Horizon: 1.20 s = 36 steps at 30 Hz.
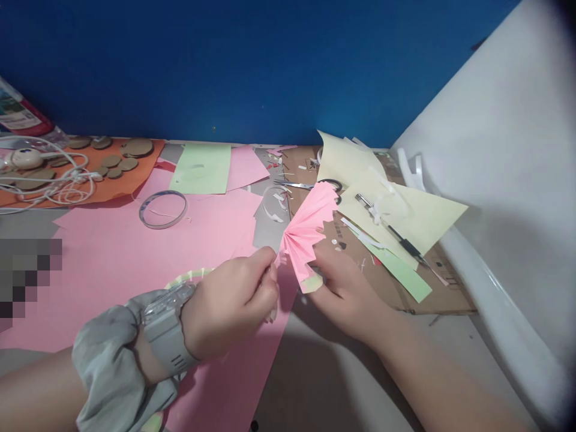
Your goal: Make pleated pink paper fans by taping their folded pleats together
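A pink pleated paper fan (310, 231) with a zigzag edge is held up between my two hands. My right hand (348, 294) grips it from the right, the fingers partly hidden behind the paper. A pale green piece shows at its lower corner. My left hand (240, 294) is closed in a pinch at the narrow gathered end, though its fingertips partly hide what they hold. Large pink paper (207, 219) lies underneath on the left. Scissors (297, 184) with dark handles rest just behind the fan.
Cream paper (432, 210), a black pen (400, 237) and a green strip (405, 276) lie on cardboard (450, 300) at right. Behind are a tape roll (162, 210), green paper (202, 168), tangled white cables (76, 180) and a bottle (27, 114). A blue panel (252, 66) stands at the back.
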Each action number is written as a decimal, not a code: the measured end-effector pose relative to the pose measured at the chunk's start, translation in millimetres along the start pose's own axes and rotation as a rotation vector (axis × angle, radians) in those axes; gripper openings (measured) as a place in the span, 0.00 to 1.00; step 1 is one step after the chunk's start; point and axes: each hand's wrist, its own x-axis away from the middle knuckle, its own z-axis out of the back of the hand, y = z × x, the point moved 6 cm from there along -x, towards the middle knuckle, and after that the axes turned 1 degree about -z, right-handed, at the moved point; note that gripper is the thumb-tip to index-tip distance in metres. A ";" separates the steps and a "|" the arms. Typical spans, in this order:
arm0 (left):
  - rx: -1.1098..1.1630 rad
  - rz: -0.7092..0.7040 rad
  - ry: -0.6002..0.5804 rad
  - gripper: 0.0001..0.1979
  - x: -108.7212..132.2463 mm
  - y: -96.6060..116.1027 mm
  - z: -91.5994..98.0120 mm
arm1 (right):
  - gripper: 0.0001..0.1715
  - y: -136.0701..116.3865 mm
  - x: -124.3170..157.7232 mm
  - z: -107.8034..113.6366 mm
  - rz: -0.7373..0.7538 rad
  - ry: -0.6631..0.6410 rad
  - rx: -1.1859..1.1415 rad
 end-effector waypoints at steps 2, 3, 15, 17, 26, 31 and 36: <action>-0.033 0.018 0.011 0.12 0.5 -0.9 0.4 | 0.09 0.0 -0.1 -0.2 0.002 0.001 -0.005; -0.041 0.024 0.012 0.11 0.8 -1.3 0.4 | 0.09 0.1 -0.2 -0.4 0.003 0.001 -0.003; -0.060 0.037 0.020 0.09 1.4 -1.3 1.8 | 0.13 2.8 1.4 0.8 -0.012 0.011 0.019; -0.050 0.031 0.016 0.09 1.3 -0.5 1.4 | 0.12 3.3 1.5 0.6 -0.021 0.003 0.018; -0.045 0.019 0.004 0.09 0.5 0.5 1.5 | 0.13 2.4 0.7 2.9 -0.016 0.021 0.053; -0.046 0.021 0.002 0.10 1.7 0.4 1.0 | 0.14 2.6 1.5 3.6 -0.035 0.037 0.082; -0.034 0.017 -0.013 0.11 1.6 0.4 0.4 | 0.14 4.0 1.6 3.4 -0.056 0.035 0.085</action>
